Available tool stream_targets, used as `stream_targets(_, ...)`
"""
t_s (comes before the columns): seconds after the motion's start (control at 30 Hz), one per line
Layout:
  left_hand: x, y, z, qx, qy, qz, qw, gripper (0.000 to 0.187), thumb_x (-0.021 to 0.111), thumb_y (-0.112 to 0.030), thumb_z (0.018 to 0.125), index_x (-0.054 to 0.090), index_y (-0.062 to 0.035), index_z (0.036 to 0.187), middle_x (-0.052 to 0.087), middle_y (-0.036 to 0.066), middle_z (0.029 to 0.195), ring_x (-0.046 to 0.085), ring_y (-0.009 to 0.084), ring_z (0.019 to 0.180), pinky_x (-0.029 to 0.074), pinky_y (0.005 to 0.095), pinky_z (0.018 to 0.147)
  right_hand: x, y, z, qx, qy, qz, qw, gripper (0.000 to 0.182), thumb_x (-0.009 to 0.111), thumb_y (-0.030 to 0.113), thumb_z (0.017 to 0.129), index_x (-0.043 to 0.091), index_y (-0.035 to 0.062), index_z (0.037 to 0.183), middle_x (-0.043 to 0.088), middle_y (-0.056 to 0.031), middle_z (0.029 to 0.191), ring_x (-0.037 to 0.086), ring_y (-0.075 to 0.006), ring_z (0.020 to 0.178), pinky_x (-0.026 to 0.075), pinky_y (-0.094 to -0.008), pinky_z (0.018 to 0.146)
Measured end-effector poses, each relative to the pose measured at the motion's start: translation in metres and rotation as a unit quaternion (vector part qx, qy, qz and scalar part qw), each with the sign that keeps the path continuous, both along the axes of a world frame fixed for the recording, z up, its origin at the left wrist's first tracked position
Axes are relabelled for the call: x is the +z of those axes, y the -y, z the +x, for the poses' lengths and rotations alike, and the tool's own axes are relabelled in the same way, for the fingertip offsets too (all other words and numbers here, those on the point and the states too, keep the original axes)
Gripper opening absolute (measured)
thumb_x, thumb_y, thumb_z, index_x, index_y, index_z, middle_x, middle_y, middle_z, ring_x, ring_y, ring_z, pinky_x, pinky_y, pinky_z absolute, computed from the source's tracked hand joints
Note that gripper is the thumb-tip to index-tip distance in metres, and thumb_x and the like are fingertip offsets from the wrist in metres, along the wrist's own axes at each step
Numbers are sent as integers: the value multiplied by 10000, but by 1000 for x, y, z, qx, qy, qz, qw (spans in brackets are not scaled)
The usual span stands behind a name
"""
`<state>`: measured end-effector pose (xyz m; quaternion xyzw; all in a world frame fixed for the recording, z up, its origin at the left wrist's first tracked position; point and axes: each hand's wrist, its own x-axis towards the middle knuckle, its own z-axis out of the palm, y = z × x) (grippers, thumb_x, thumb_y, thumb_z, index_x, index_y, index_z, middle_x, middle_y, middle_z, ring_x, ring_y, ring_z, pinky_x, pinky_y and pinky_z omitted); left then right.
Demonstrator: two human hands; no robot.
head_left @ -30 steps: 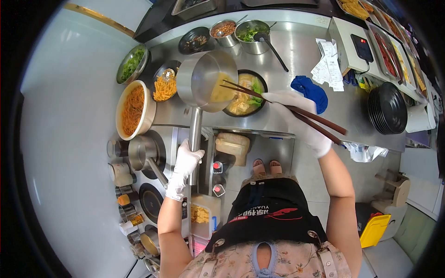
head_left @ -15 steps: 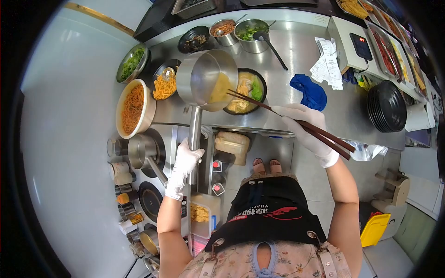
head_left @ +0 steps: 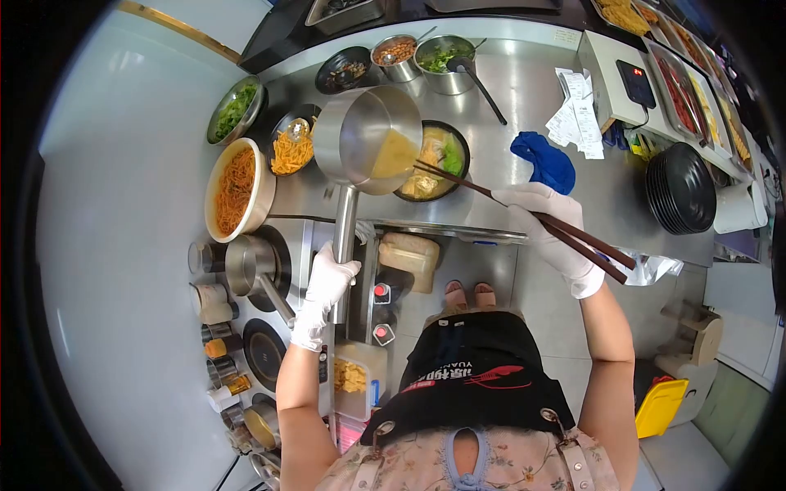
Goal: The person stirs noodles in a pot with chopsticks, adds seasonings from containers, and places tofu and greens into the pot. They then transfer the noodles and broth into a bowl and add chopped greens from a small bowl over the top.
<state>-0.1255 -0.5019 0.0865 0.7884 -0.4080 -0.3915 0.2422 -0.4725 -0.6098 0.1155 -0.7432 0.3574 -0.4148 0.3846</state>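
My left hand (head_left: 330, 282), in a white glove, is closed round the long handle of a metal saucepan (head_left: 348, 123). The pan is tilted to the right, with yellowish broth (head_left: 393, 155) gathered at its lower side, by the rim of a black bowl (head_left: 467, 168). Pale food, broth and a green leaf (head_left: 452, 159) lie in that bowl, and the pan hides its left part. My gloved right hand (head_left: 544, 217) grips a pair of long brown chopsticks (head_left: 463, 182). Their tips are over the bowl, near the pan's edge.
A bowl of reddish noodles (head_left: 235, 192) and shredded orange food (head_left: 292, 153) stand left. Metal pots (head_left: 446, 78) line the back. A blue cloth (head_left: 544, 162), receipts (head_left: 580, 114) and stacked black bowls (head_left: 684, 188) are right. A second saucepan (head_left: 250, 266) sits on the left hob.
My right hand and the chopsticks have shifted slightly to the right, their tips drawing back from over the pan. The saucepan stays tilted in nearly the same place.
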Motion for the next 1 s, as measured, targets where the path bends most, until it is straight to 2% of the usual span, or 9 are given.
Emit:
stream_targets(0.1,-2,-2,1,-13,-11,-16,1000,262,658,-10,776,523,45,993,611,83,724,559,130,526,470,276,488,1,9,16,47,83,-3,995,187,627,20,868,687,43,1044,680,-120,1016,670,-224,893,523,-306,788)
stream_targets(0.2,1,-2,-1,-6,-21,-26,999,256,659,-9,776,524,46,986,611,84,724,558,127,527,469,272,489,-33,25,44,80,77,-19,994,196,631,17,866,679,38,1055,675,-117,1015,668,-236,888,523,-295,796)
stream_targets(0.33,7,-1,-7,-3,-8,-15,1000,274,659,5,772,524,45,1006,601,76,730,553,125,527,463,265,484,-35,11,21,54,24,-108,992,192,645,40,862,682,55,1050,670,-127,1025,670,-257,874,531,-307,763)
stream_targets(0.4,7,-1,-9,-1,-3,-9,1000,291,661,15,769,523,41,1024,590,67,735,550,125,528,458,261,477,-13,-3,1,47,9,-67,997,207,655,36,844,688,69,1046,674,-120,1018,674,-264,851,534,-325,740)
stream_targets(0.47,3,-2,-8,1,-17,-15,1000,282,662,12,769,532,37,1017,592,68,734,549,123,528,456,262,477,0,-11,-14,3,-109,-89,990,232,660,19,821,691,80,1043,678,-107,1001,673,-277,836,534,-332,727)
stream_targets(0.7,13,-3,-13,5,-50,-28,998,259,658,-3,777,547,29,1008,588,49,722,540,117,526,445,252,487,-13,-19,-27,-28,-31,-94,995,222,662,-7,810,691,61,1019,682,-101,991,666,-269,844,524,-313,742)
stream_targets(0.9,23,-17,-15,65,-330,-28,941,286,661,-138,827,549,11,1044,530,9,679,475,85,516,399,220,484,-9,-26,-35,-66,18,-49,996,214,626,30,837,716,58,1030,694,-119,1013,682,-255,886,526,-309,801)
stream_targets(0.93,20,-21,-16,64,-330,-28,942,286,661,-138,827,549,11,1044,530,9,679,475,85,516,399,220,484,-7,-27,-38,-68,18,-50,996,214,626,30,837,716,58,1030,694,-119,1013,682,-255,886,526,-309,801)
stream_targets(1.0,12,-31,-14,97,-455,-52,883,283,611,-121,860,519,27,1082,510,4,716,451,76,542,390,207,510,-5,-28,-42,-76,5,-23,997,229,618,29,843,713,57,1049,690,-136,1023,680,-252,906,521,-306,814)
